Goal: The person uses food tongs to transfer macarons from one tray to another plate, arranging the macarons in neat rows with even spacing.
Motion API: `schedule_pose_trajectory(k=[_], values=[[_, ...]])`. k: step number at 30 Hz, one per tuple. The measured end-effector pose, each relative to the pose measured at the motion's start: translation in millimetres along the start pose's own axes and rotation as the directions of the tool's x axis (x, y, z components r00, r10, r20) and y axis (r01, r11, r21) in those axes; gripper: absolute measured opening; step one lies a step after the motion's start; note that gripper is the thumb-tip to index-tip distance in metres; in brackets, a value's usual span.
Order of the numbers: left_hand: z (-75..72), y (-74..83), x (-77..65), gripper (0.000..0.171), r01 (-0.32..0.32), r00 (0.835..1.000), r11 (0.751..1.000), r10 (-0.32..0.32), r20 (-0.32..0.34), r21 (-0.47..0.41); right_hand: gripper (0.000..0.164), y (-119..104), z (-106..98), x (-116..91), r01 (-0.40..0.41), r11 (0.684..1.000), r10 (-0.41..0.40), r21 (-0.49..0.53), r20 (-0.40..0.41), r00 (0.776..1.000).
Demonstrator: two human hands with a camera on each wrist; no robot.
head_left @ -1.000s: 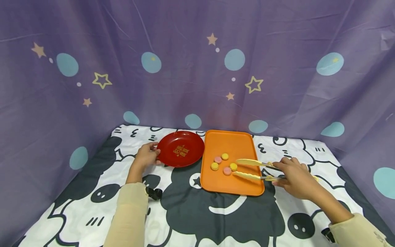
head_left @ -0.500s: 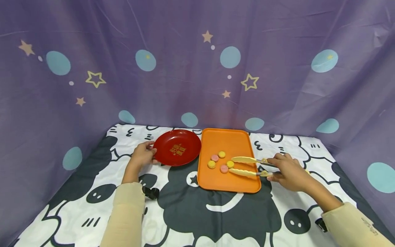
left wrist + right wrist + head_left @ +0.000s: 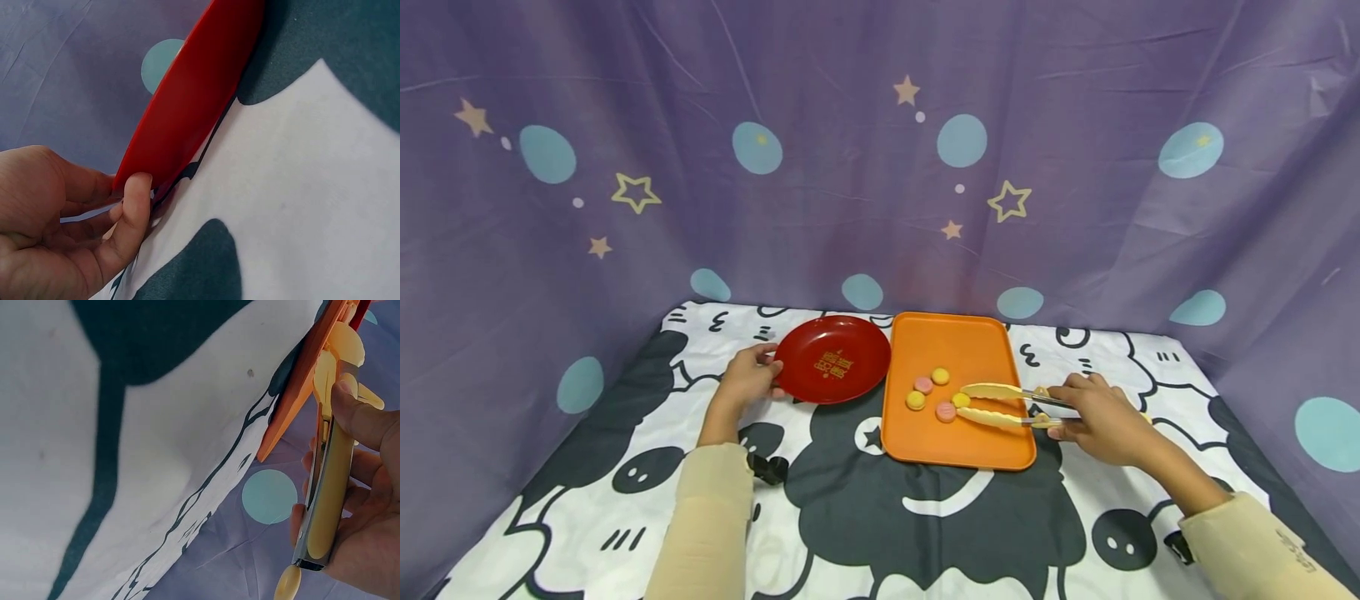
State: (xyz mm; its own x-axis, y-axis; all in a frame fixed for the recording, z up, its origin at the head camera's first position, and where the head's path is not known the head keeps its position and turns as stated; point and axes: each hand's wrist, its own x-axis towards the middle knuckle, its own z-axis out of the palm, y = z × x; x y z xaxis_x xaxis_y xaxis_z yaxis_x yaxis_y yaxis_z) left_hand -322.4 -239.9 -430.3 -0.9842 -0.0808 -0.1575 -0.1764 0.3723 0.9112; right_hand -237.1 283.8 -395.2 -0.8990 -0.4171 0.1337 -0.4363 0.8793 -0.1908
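My left hand (image 3: 748,379) pinches the left rim of a round red plate (image 3: 812,379) with gold characters at its centre. In the left wrist view the thumb and fingers lie on either side of the plate's edge (image 3: 181,106). My right hand (image 3: 1105,417) grips a pair of tongs (image 3: 1000,391) with cream tips and metal arms. The tongs' tips are spread on either side of a yellow macaron (image 3: 960,401), low over the orange tray (image 3: 955,342). A pink macaron (image 3: 946,412) lies just left of the lower tip. Another pink macaron (image 3: 923,385) sits between two yellow ones (image 3: 940,377).
The plate stands left of the tray, its right rim close to the tray's left edge. A cloth with black-and-white cartoon print (image 3: 940,533) covers the table. Behind it hangs a purple curtain (image 3: 850,225). Black straps with small devices (image 3: 767,468) show at the wrists.
The tongs' tips have moved slightly left and drawn a little closer together around the yellow macaron. The left hand stays on the plate. The head view has shifted slightly.
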Motion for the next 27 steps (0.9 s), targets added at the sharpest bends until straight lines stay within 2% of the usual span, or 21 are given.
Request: schedule_pose_trajectory(k=[19, 27], values=[[-1.2, -3.2, 0.2, 0.052, -0.001, 1.0, 1.0, 0.001, 0.016, -0.02, 0.05, 2, 1, -1, -0.005, 1.0, 0.005, -0.016, -0.011, 1.0], [-0.6, -3.9, 0.5, 0.051, 0.002, 1.0, 0.999, -0.001, 0.015, -0.032, 0.049, 2, -9, 0, -0.01, 1.0, 0.009, -0.026, -0.044, 0.999]])
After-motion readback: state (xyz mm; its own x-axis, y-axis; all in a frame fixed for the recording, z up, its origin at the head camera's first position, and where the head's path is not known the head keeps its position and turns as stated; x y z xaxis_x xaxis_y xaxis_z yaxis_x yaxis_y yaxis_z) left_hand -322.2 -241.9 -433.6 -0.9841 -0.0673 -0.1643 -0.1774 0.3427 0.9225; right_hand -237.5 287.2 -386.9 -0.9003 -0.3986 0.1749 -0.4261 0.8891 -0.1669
